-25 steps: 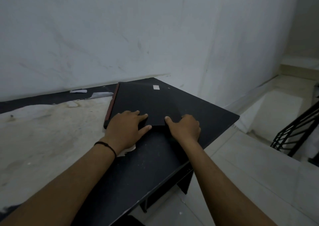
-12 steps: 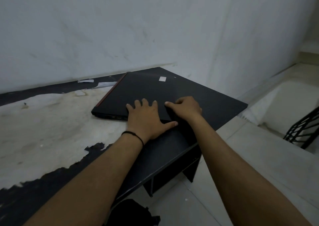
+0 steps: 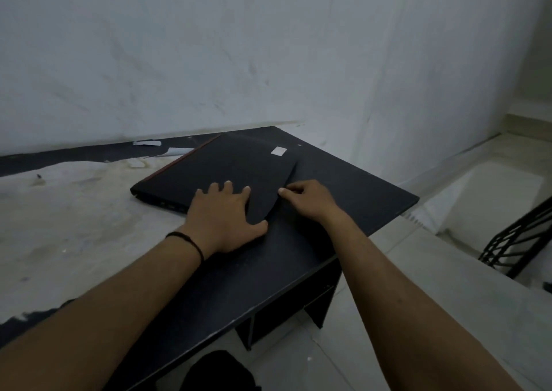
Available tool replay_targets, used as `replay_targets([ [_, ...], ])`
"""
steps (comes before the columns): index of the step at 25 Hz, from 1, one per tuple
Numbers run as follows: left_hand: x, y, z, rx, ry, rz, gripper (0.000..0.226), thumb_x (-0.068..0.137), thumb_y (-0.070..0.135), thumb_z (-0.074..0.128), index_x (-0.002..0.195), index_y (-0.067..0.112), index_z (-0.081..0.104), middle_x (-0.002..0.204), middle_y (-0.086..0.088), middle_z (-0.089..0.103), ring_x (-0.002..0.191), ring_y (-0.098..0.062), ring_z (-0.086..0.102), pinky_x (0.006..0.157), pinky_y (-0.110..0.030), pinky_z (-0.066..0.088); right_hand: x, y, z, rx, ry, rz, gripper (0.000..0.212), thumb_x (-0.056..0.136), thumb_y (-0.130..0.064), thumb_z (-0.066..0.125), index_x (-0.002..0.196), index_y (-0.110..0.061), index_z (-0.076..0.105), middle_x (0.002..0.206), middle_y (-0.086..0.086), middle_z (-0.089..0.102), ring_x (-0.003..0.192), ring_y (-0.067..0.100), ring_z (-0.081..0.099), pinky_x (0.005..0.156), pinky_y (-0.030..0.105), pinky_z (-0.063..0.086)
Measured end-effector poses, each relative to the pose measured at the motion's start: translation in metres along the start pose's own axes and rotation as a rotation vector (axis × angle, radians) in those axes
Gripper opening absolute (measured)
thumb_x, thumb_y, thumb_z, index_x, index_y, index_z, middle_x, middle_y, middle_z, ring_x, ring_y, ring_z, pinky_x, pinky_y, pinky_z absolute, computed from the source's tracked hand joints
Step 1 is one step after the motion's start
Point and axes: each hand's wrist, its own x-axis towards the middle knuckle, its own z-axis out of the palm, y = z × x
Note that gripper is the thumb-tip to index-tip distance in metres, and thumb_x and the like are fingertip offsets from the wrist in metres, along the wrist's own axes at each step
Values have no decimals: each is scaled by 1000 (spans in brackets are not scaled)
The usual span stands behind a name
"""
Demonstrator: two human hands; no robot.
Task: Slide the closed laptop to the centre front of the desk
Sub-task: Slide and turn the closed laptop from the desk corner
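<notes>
— Where is the laptop [image 3: 227,175] now?

— It lies closed and flat on the desk [image 3: 343,187], at the back right part, turned at an angle. Its far edge is near the wall [image 3: 268,47], and its red strip runs along the side that faces left. On the lid, toward the wall, there is a small white sticker [image 3: 278,151].

— And the hands?

— The left hand [image 3: 224,214] lies flat on the near corner of the laptop, fingers spread wide, the thumb stretched along the near edge. It holds nothing — it only presses down. A black band [image 3: 188,241] is around that wrist. The right hand [image 3: 307,199] is at the right edge of the laptop, fingers curled, the thumb tip touching the edge. I cannot tell if the fingers grip under it.

— What about the desk itself?

— Left of the laptop the black surface is peeled and shows pale. Two white scraps [image 3: 161,147] lie behind the laptop, near the wall.
</notes>
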Motion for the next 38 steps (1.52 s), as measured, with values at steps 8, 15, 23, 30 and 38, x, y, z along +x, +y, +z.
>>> replay_targets([
  [8,17,6,-13,-120,-59,-124,85,67,75,49,134,23,52,137,-16,52,124,-42,45,104,-56,40,22,-20,14,8,114,46,45,83,-49,67,57,-13,60,59,-2,63,66,19,63,71,36,54],
  [15,100,45,-5,-148,-23,-160,62,80,54,66,125,13,56,133,-17,54,123,-39,47,96,-46,45,83,17,-4,-6,147,141,68,93,-59,51,141,-10,51,147,9,52,135,28,48,114,46,33],
  [23,167,58,5,-142,48,-118,53,78,47,70,118,15,58,112,-9,65,105,-31,61,77,-36,43,175,25,5,-42,100,169,88,78,-74,41,148,-21,41,151,1,49,141,22,41,120,52,12],
  [30,166,55,4,-84,30,-72,62,82,51,66,131,16,52,114,-7,65,104,-27,63,76,-35,38,191,23,1,92,144,132,67,85,-58,61,141,-23,54,154,-6,46,138,21,45,121,49,19],
  [38,133,36,-1,-90,-127,39,70,83,55,62,142,23,46,136,-12,53,123,-34,49,93,-42,47,130,18,0,175,237,169,70,84,-56,65,140,-15,55,145,3,56,132,23,52,112,42,39],
])
